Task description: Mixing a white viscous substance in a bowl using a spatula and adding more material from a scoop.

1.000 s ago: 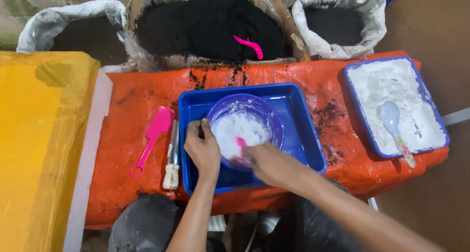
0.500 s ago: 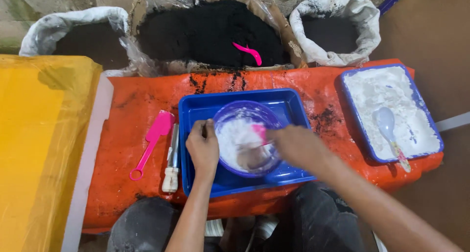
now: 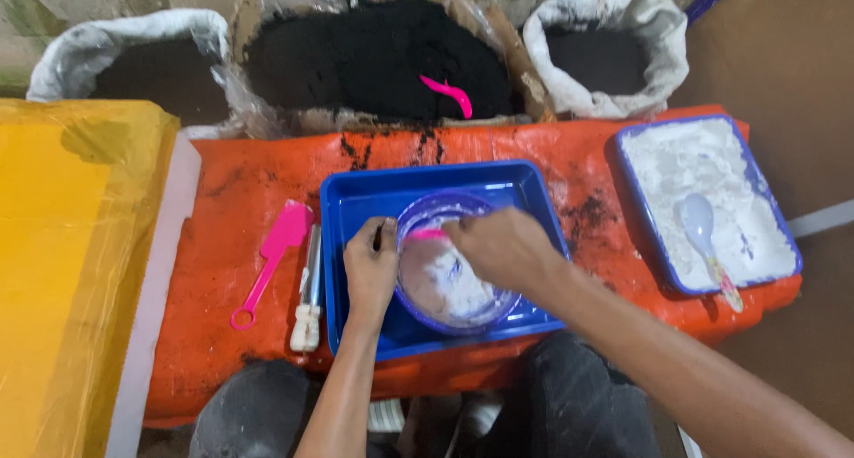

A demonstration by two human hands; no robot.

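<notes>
A clear purple bowl [image 3: 445,309] with white powder in it sits in a blue tray [image 3: 427,187] on the orange-covered table. My left hand [image 3: 369,267] grips the bowl's left rim. My right hand [image 3: 503,249] is over the bowl and holds a pink tool [image 3: 425,235] whose end reaches toward the bowl's left rim; most of the tool is hidden by the hand.
A pink spatula [image 3: 271,258] and a white-handled tool [image 3: 309,298] lie left of the tray. A blue-rimmed tray of white powder [image 3: 712,200] with a spoon [image 3: 703,236] sits right. Sacks of dark soil [image 3: 374,53] stand behind, one holding a pink scoop [image 3: 447,93]. A yellow-wrapped block [image 3: 71,262] fills the left.
My right hand has moved the pink tool around inside the bowl, from the near side up to the far left side. My left hand stays on the rim.
</notes>
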